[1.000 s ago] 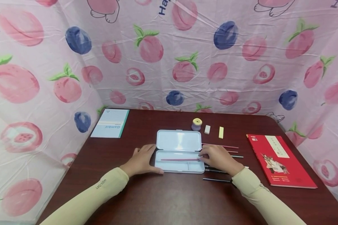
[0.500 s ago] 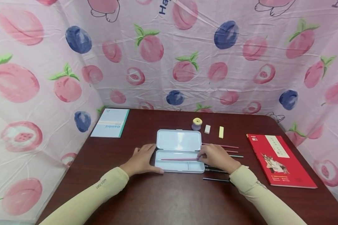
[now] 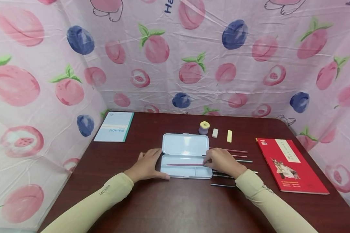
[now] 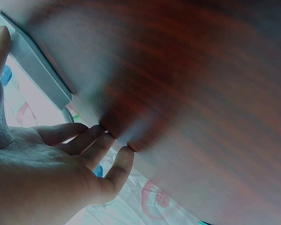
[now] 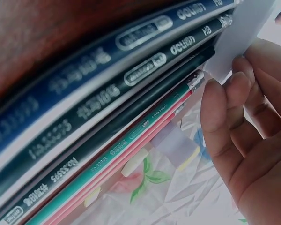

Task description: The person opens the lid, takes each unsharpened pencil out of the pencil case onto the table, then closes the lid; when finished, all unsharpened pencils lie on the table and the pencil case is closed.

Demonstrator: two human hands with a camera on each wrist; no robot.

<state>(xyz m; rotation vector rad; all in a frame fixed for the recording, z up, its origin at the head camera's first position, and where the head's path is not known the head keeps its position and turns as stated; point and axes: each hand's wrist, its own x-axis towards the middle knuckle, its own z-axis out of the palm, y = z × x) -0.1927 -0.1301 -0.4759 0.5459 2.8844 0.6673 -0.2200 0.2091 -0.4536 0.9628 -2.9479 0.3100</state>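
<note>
A light blue pencil case (image 3: 178, 172) lies with its lid (image 3: 185, 144) folded back and a divided tray in front. A pink pencil (image 3: 183, 165) lies lengthwise in the tray, and my right hand (image 3: 224, 161) pinches its right end with thumb and fingertips. That pinch is hidden in the right wrist view, where curled fingers (image 5: 215, 105) show at the case's end. Spread at the case's left end is my left hand (image 3: 144, 165). Its thumb (image 4: 0, 47) touches the case edge in the left wrist view, while the other fingertips rest on the table.
Several pencils (image 5: 145, 75) lie right of the case, partly under my right hand. Behind stand a purple-and-yellow spool-shaped object (image 3: 204, 128), a white eraser (image 3: 215, 133) and a yellow block (image 3: 229, 136). A red book (image 3: 291, 174) lies right, a pale notebook (image 3: 113, 127) back left.
My right hand has shifted slightly left over the tray's right end, with the pink pencil in its fingertips. The left hand has stayed at the case's left end.
</note>
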